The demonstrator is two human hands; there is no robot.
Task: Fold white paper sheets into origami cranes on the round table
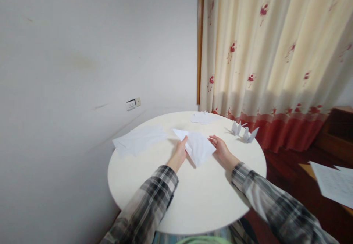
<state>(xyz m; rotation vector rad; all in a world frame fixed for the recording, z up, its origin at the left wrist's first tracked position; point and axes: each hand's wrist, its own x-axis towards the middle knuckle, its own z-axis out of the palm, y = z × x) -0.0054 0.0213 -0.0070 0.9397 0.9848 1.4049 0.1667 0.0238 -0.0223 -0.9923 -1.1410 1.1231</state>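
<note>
Pinching the folded white paper [200,146] over the table [198,200] with our left hand [180,151], right hand [222,150] loosely open beside it, we seem mid-fold, the next crease calling for aligned edges.

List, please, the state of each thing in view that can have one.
Middle paper: folded, with pointed corners
Left hand: closed on this paper
Right hand: open, beside its right corner, contact unclear
Left sheets: lying spread out
Far sheets: lying flat
Paper figures: folded, standing
Curtain: drawn
Wall socket: nothing visibly plugged in
</note>
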